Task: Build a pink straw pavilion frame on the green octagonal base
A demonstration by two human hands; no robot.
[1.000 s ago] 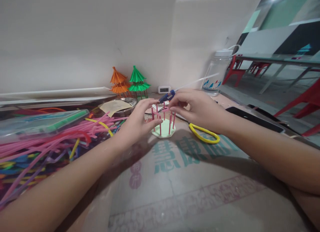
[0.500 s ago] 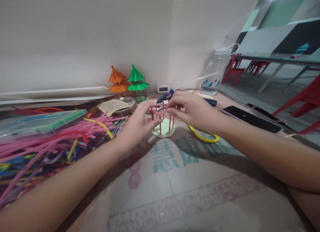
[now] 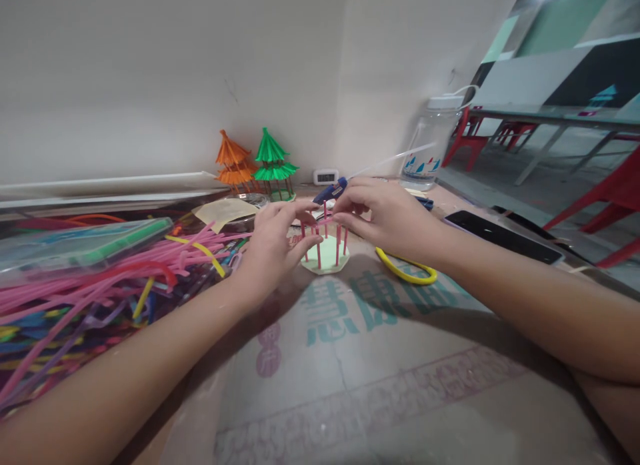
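A small frame of upright pink sticks (image 3: 337, 246) stands on a pale green round base (image 3: 327, 259) in the middle of the table. My left hand (image 3: 275, 241) curves round its left posts, the thumb at the front post and the forefinger near the tops behind. From the right, my right hand (image 3: 385, 211) pinches a short pink stick (image 3: 325, 220) with thumb and forefinger. That stick lies crosswise near the tops of the posts. Its left end is close to my left fingers; whether they touch it is unclear.
Pink and coloured pipe cleaners (image 3: 100, 291) pile at left beneath a plastic case (image 3: 120, 241). Behind stand an orange pagoda (image 3: 233, 161), a green pagoda (image 3: 273, 165), a timer (image 3: 325, 177) and a blue glue gun (image 3: 331, 190). To the right are a yellow loop (image 3: 407, 275), bottle (image 3: 430, 145) and phone (image 3: 500, 237).
The view has shifted very slightly. Both hands stay at the pink frame, and the crosswise stick now tilts a little, its right end higher.
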